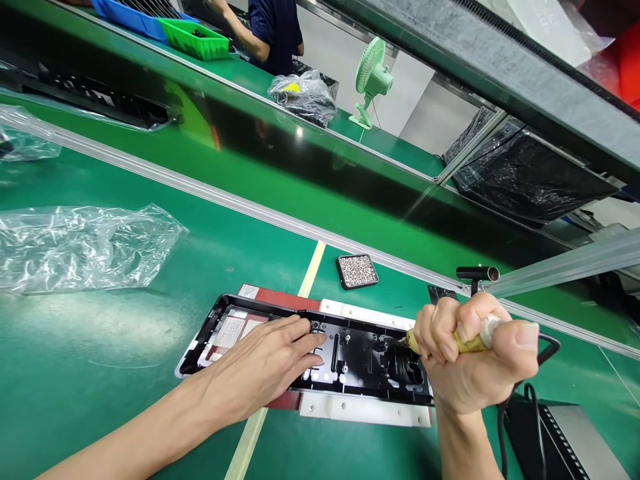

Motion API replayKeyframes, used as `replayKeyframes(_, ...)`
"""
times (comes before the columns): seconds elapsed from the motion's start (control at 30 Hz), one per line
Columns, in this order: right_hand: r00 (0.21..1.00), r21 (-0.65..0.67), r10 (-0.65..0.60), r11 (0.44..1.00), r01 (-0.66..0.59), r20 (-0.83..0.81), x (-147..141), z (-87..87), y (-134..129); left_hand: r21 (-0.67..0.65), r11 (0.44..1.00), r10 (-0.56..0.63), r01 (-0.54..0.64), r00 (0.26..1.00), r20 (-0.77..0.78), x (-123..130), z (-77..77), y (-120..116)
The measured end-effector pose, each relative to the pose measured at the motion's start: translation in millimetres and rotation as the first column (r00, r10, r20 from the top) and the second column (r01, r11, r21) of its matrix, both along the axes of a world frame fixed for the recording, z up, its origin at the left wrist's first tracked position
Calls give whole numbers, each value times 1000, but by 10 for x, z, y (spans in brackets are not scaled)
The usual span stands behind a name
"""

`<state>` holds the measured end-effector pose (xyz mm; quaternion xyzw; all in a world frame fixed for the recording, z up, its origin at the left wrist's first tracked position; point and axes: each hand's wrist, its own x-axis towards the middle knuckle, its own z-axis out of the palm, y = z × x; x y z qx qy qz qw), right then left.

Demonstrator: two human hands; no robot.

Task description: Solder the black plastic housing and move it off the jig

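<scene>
A long black plastic housing point(360, 353) lies in a fixture with white side rails point(367, 409) on a red base point(285, 400). My left hand point(280, 350) rests flat on the housing's middle, fingers stretched out. My right hand point(465, 353) is wrapped round a yellow electric screwdriver point(470, 343) with a black cord point(536, 413). The screwdriver's tip points left into the right part of the housing, near a dark rounded recess point(403, 367). Whether the bit touches a screw there, I cannot tell.
A small tray of screws point(357, 271) sits behind the fixture. Clear plastic bags point(90, 247) lie at the left. A moving belt or green strip point(300, 193) runs behind a metal rail point(240, 208). Beyond are a fan point(373, 77), a green bin point(195, 40) and another person point(275, 33).
</scene>
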<state>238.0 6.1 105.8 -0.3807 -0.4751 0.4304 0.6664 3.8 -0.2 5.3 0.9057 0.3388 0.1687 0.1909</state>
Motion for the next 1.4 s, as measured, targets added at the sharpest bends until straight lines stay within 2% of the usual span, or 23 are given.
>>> replayKeyframes(0.4,1000,13,26,1000,-26,9,34,-11,-6,60,998,-20,19,1000,23,18,-8,9)
replayKeyframes(1.4,1000,14,11,1000,-11,10,13,-10,11,20,1000,-6,5,1000,29,24,3,5)
